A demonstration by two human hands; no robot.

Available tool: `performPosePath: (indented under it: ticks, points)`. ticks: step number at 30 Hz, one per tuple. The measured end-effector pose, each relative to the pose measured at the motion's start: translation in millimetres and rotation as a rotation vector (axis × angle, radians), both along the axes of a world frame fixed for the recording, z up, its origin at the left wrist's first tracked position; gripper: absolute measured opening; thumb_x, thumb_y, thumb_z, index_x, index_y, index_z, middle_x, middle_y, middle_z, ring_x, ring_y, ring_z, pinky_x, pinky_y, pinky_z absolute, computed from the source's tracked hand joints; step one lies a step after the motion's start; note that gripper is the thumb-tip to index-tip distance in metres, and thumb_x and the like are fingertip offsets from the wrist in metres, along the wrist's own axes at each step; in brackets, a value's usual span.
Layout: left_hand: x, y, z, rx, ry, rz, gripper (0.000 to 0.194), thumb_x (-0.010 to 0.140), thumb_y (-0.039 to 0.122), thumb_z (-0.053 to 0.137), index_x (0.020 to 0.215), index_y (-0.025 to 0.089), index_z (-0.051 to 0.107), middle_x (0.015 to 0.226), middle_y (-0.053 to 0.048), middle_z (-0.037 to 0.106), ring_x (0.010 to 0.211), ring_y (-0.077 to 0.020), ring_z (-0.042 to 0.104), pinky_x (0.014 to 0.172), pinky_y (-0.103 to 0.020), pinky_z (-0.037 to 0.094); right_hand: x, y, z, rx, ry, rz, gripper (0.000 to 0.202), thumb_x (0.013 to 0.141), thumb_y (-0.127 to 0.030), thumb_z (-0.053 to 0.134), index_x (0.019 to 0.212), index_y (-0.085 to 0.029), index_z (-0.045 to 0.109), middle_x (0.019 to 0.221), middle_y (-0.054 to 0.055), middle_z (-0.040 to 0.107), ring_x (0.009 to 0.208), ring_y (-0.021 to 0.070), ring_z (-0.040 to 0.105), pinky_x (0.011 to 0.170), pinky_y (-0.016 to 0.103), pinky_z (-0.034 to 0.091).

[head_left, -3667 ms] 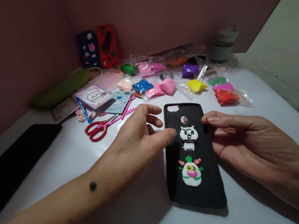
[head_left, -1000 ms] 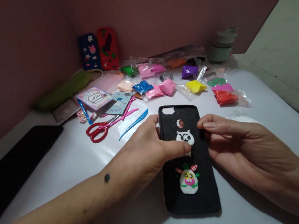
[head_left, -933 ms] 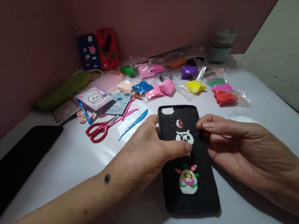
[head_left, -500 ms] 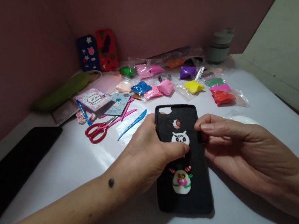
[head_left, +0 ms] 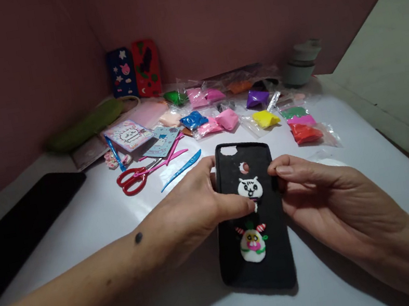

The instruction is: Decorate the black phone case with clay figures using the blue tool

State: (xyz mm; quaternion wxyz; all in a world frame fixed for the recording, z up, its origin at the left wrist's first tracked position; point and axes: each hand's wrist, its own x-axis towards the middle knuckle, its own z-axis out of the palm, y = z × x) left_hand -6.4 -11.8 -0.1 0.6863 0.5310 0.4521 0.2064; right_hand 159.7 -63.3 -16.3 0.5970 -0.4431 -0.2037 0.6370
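A black phone case (head_left: 275, 230) lies tilted over the white table, its back facing up. On it are a white clay animal face (head_left: 250, 187) and, lower down, a white clay figure (head_left: 253, 250) with striped horns and a pink mouth. My left hand (head_left: 205, 203) grips the case from its left side, the thumb pressing just below the animal face. At the right edge of the case is my right hand (head_left: 323, 195), thumb and index finger pinched together; whatever may be between those fingertips is too small to make out.
Red scissors (head_left: 129, 182) and a blue tool (head_left: 181, 170) lie behind my left hand. Bagged clay, including a yellow pack (head_left: 265, 119), spreads across the back. A black object (head_left: 28, 231) lies left. Two decorated cases, one red (head_left: 147, 68), lean on the wall.
The phone case has shifted slightly right. My left thumb has slid down off the animal face, uncovering its mouth. My right hand has barely moved and stays pinched.
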Motion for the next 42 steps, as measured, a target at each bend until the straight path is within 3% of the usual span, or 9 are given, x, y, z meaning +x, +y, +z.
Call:
performPosePath:
  ticks: [20, 27, 31, 35, 39, 42]
  points:
    - [5.1, -2.8, -6.8, 0.070, -0.101, -0.078, 0.036, 0.069, 0.011, 0.067, 0.101, 0.020, 0.054, 0.087, 0.000, 0.064, 0.075, -0.0143, 0.061, 0.063, -0.023, 0.050, -1.0, -1.6, 4.4, -0.038, 0.019, 0.057, 0.007, 0.058, -0.016, 0.075, 0.061, -0.017, 0.069, 0.076, 0.003, 0.060, 0.077, 0.0154, 0.052, 0.070, 0.026, 0.047]
    - [4.0, -1.7, -1.5, 0.050, -0.056, -0.064, 0.049, 0.068, 0.016, 0.070, 0.113, 0.020, 0.051, 0.090, -0.002, 0.064, 0.081, -0.0182, 0.063, 0.068, -0.029, 0.051, 1.5, -0.3, 0.0, -0.026, 0.022, 0.041, 0.007, 0.059, -0.017, 0.076, 0.064, -0.016, 0.071, 0.075, 0.002, 0.063, 0.075, 0.0143, 0.056, 0.068, 0.024, 0.051]
    - [-7.8, 9.5, 0.6, 0.291, 0.145, 0.074, 0.058, 0.073, 0.035, 0.070, 0.124, 0.021, 0.046, 0.089, -0.002, 0.061, 0.079, -0.0185, 0.061, 0.065, -0.029, 0.046, 7.0, 5.6, -5.9, -0.069, 0.008, -0.110, 0.017, 0.050, -0.011, 0.080, 0.064, -0.015, 0.072, 0.076, 0.002, 0.063, 0.075, 0.0140, 0.056, 0.069, 0.023, 0.055]
    - [-21.8, 27.6, 9.1, 0.651, 0.265, 0.201, 0.030, 0.077, 0.029, 0.063, 0.104, 0.016, 0.059, 0.085, -0.001, 0.059, 0.072, -0.0136, 0.054, 0.060, -0.025, 0.040, 9.7, 10.6, -5.3, -0.104, 0.012, -0.149, 0.022, 0.045, -0.009, 0.082, 0.064, -0.014, 0.072, 0.074, 0.002, 0.062, 0.071, 0.0126, 0.054, 0.065, 0.022, 0.056]
    - [-33.5, 40.4, 23.6, 0.798, 0.302, 0.236, 0.015, 0.076, 0.022, 0.060, 0.089, 0.015, 0.063, 0.076, 0.000, 0.060, 0.066, -0.0114, 0.053, 0.058, -0.022, 0.039, 11.9, 13.0, -6.8, -0.114, 0.034, -0.162, 0.023, 0.043, -0.007, 0.082, 0.063, -0.011, 0.071, 0.072, 0.002, 0.062, 0.070, 0.0121, 0.055, 0.065, 0.023, 0.057]
    - [-38.8, 43.6, 29.1, 0.921, 0.633, 0.105, 0.013, 0.079, 0.022, 0.055, 0.085, 0.017, 0.065, 0.074, -0.001, 0.063, 0.066, -0.0128, 0.056, 0.059, -0.023, 0.039, 13.5, 12.8, -10.7, -0.099, 0.047, -0.133, 0.021, 0.046, -0.007, 0.082, 0.064, -0.011, 0.072, 0.071, 0.002, 0.061, 0.069, 0.0115, 0.055, 0.065, 0.022, 0.056]
